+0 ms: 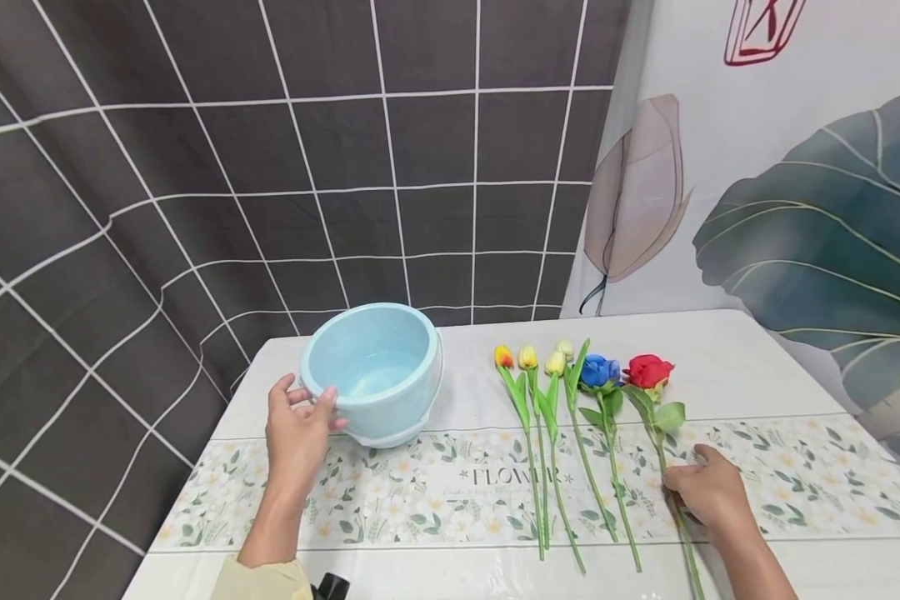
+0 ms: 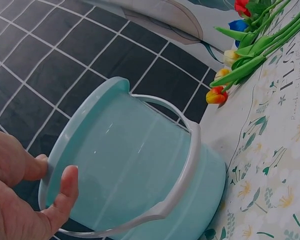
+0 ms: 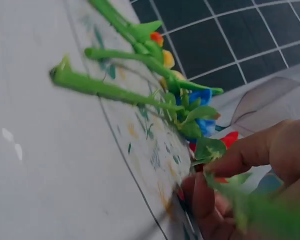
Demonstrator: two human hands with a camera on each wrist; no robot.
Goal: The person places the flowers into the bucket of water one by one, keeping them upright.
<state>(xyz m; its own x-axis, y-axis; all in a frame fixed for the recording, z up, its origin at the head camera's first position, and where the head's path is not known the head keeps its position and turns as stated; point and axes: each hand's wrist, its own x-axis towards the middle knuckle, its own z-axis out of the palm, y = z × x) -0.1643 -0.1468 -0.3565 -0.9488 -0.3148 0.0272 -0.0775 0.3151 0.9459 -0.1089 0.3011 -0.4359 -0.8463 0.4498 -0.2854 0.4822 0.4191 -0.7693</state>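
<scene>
Pinching red rose (image 1: 648, 372) by stem (image 1: 662, 454), right hand (image 1: 708, 492), left hand (image 1: 297, 429) gripping bucket rim (image 1: 382, 400), gap before tulips (image 1: 555, 362)

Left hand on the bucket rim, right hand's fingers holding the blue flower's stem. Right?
Wrong flower. The head view shows the right hand holding the red flower by its stem, not the blue one. The left hand is indeed on the bucket rim.

Light-blue round plastic bucket (image 1: 390, 407) | upright, left on white bench (image 1: 750, 358) | pale handle (image 2: 190, 155) lowered | red artificial rose (image 1: 648, 371) | leafy green stem (image 1: 661, 454) | right, bloom toward far edge
</scene>
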